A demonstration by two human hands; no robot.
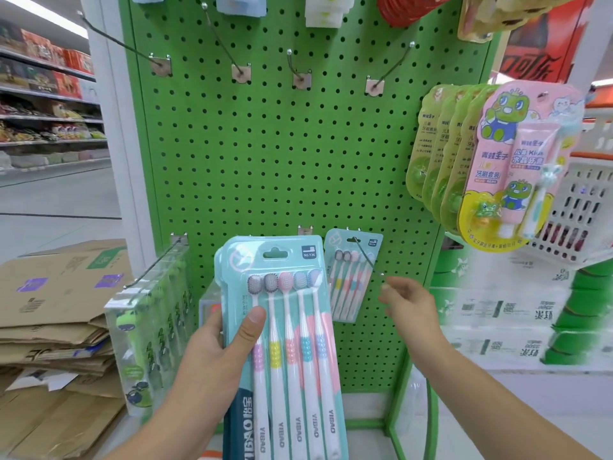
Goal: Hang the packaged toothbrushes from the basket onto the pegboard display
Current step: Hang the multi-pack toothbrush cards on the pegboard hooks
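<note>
Left hand: the left hand [215, 353] gripped a stack of teal cardboard-backed packs of five toothbrushes [285, 343], thumb pressed across the front of the top pack, fingers behind.
Held packs: they stood upright in front of the lower part of the green perforated metal pegboard [282, 154], apart from it, with the hang slot at the top edge; more than one pack showed at the staggered upper-left corners, how many could not be told.
Right hand: the right hand [411, 307] was empty, fingers loosely spread, its fingertips just beside the outer end of a thin metal peg hook [368, 257].
Hung pack: one matching teal five-toothbrush pack [351, 277] hung on that hook, close against the board, to the right of the held stack.
Upper hooks: four bare metal hooks [298, 68] jutted from the board's upper middle.
Right edge: pink and green children's toothpaste-and-brush sets [510, 161] hung in a row at the board's right side.
Left edge: clear packs with green figures [146, 333] hung on a lower-left hook.
Floor left: flattened brown cardboard boxes [56, 310] lay stacked.
Basket: a white plastic lattice basket [580, 210] sat at the far right, contents unclear.
</note>
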